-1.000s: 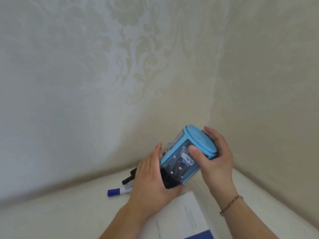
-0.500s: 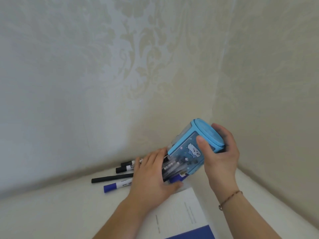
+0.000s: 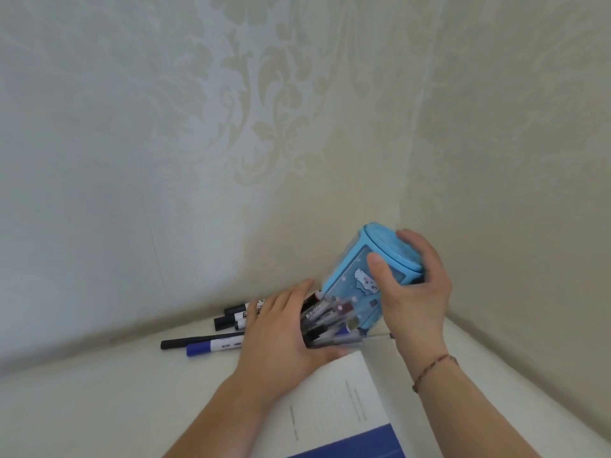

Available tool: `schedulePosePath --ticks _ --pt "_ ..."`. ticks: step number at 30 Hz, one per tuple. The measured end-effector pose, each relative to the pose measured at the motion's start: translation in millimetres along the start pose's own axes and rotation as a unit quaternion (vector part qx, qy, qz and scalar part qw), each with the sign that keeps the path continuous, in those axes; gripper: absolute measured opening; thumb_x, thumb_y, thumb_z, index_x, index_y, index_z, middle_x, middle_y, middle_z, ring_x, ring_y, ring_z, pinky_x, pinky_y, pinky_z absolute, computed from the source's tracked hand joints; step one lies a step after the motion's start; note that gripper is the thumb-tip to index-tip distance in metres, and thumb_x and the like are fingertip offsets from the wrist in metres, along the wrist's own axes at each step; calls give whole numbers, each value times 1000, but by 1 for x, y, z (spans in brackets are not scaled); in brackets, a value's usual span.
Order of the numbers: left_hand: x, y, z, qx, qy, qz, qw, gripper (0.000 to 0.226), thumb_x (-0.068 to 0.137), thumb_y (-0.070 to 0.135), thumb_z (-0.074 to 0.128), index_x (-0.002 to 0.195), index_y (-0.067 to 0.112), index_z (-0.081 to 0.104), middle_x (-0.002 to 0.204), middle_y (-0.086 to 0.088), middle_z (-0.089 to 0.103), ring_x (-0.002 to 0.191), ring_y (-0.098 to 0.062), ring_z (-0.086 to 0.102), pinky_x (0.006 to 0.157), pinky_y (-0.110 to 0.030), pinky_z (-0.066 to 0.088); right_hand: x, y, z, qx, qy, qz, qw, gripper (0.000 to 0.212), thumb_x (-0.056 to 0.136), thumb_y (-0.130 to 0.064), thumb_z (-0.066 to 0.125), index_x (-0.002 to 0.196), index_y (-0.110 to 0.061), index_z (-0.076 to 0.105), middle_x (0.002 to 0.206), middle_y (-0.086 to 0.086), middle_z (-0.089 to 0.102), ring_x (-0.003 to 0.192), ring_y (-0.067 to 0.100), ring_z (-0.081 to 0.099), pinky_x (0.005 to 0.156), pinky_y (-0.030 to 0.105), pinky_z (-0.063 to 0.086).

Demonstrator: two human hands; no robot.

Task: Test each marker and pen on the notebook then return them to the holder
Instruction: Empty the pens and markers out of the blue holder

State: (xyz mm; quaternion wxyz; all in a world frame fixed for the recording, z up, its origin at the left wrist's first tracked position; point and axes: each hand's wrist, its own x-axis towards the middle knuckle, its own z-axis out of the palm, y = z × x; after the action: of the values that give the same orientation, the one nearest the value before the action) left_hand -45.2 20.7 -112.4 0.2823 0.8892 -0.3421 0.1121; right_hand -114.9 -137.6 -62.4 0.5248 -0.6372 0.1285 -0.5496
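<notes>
My right hand point(image 3: 413, 292) grips a light blue pen holder point(image 3: 360, 276) by its base, tipped mouth-down to the left above the table. Several pens point(image 3: 330, 325) slide out of its mouth against the palm of my left hand point(image 3: 281, 338), whose fingers are cupped around them. More markers lie on the table left of that hand: a blue-capped marker point(image 3: 211, 347), a thin black pen point(image 3: 195, 342) and black-capped markers point(image 3: 231, 317). The open notebook point(image 3: 337, 411) lies in front of my hands, with a white lined page and a dark blue cover edge.
The white table point(image 3: 99, 408) sits in a corner between two patterned wallpapered walls point(image 3: 198, 160), which close off the back and right side. A thin bracelet point(image 3: 433, 368) is on my right wrist.
The holder has been tipped further and lifted to the right. More pens and markers have spilled out onto the table and into my left hand.
</notes>
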Motion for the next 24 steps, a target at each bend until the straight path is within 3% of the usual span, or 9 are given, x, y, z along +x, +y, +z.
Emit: schedulePosePath --ticks 3,6,10,13,15,18,20,22,24 --pt "1 2 -2 -23 -1 -3 1000 105 59 90 51 146 45 14 146 24 36 134 -2 32 118 -42 21 2 -2 0 -8 11 -15 1000 40 71 -41 73 108 -29 63 117 -8 58 108 11 59 91 39 53" --pt "-2 0 0 -27 -7 22 999 91 67 94 32 144 45 20 141 25 40 131 -1 35 117 -43 22 8 -6 -4 -5 33 -24 999 34 72 -39 73 104 -30 64 115 -7 59 105 11 60 90 34 53" --pt "-3 -6 7 41 -18 26 999 72 76 83 28 137 45 34 138 24 43 130 -6 39 115 -45 23 23 -7 -18 -40 63 -46 996 35 74 -32 78 105 -23 65 115 -1 60 102 10 59 85 19 51" --pt "-3 -9 8 71 -42 13 997 64 79 76 33 133 44 43 139 24 43 132 -7 38 116 -46 20 35 -12 -30 -11 112 -9 994 46 71 -46 71 109 -21 65 117 3 63 102 17 63 85 33 56" --pt "-3 -8 7 63 -30 20 997 62 80 71 41 135 42 43 141 23 42 135 -7 34 118 -45 18 39 -18 -37 -23 129 -20 991 42 72 -46 71 107 -23 64 116 2 63 102 18 63 84 34 55" --pt "-5 1 0 -41 10 50 998 63 86 67 47 142 40 35 138 26 40 131 1 31 116 -32 22 40 -28 -33 52 146 0 988 30 72 -43 70 97 -27 63 102 -3 63 86 9 63 73 27 54" --pt "-8 12 -3 -156 -7 56 986 59 90 65 43 143 41 32 137 29 38 129 8 33 110 -22 27 33 -30 -20 117 129 45 984 25 71 -40 70 92 -29 62 94 -5 63 76 6 63 65 22 52" --pt "-9 20 -2 -254 -23 46 966 57 92 67 35 141 38 36 137 24 47 126 6 44 106 -26 39 18 -29 -3 160 94 95 978 23 72 -35 69 92 -27 63 93 -2 65 72 7 65 59 21 52" --pt "-7 22 -2 -359 8 1 933 41 97 54 43 131 34 48 126 17 60 114 -1 58 95 -32 53 -1 -27 13 187 74 123 972 26 72 -35 70 95 -25 64 95 0 66 74 10 66 60 23 53"
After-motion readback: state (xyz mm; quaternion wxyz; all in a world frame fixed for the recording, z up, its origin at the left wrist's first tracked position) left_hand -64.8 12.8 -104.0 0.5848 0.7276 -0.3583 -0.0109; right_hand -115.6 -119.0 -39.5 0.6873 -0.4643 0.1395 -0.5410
